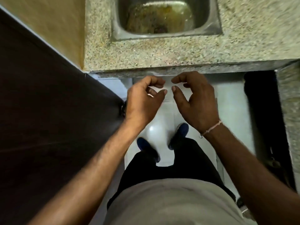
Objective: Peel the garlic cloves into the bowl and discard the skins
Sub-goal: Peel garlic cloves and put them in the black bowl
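Looking straight down here: two hands hover side by side just in front of the counter (pixel 162 52) edge, below the sink (pixel 167 32). The left hand (pixel 142 99) has its fingers loosely curled with nothing between them; the right hand (pixel 194 99) mirrors it, thumb and forefinger arched apart, also holding nothing. Their fingertips nearly meet but stay apart. One thread bracelet (pixel 211 129) circles the right wrist. One steel sink is sunk into the speckled stone counter, its basin stained brown and yellow with murky residue; the picture is too blurred to say what lies in it. No garlic cloves, bowl or skins can be made out anywhere in view. Below the counter edge, two dark blue shoes (pixel 178 135) stand on the white tiled floor (pixel 230 103), and one dark brown panel (pixel 48 111) fills the space left of the counter.
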Available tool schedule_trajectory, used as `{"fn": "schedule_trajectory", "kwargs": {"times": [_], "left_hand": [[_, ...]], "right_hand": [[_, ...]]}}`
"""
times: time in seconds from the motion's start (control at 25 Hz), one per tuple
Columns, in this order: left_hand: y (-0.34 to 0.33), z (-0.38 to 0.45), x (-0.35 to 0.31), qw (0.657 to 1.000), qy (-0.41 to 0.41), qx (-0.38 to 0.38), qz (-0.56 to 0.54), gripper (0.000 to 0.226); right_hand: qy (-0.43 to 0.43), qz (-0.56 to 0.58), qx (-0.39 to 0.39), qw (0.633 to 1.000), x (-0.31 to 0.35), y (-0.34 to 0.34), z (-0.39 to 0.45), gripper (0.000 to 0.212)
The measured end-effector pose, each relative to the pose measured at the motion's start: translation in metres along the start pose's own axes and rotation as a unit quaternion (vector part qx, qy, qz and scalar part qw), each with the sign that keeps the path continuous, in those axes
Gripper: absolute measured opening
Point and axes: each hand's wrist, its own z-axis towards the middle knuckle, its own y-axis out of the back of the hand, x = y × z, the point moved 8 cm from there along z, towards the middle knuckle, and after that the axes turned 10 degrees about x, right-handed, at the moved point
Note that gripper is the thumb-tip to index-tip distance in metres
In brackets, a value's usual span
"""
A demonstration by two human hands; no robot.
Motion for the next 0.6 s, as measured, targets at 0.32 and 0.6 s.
{"fn": "schedule_trajectory", "kwargs": {"times": [0.32,0.6], "left_hand": [[-0.154,0.014,-0.141,0.964,-0.198,0.164,0.06,0.027],[-0.311,0.029,-0.232,0.908,-0.307,0.267,0.101,0.032]], "right_hand": [[-0.117,-0.054,-0.173,0.976,-0.079,0.166,-0.076,0.03],[-0.173,-0.113,-0.285,0.936,-0.154,0.295,-0.138,0.03]]}}
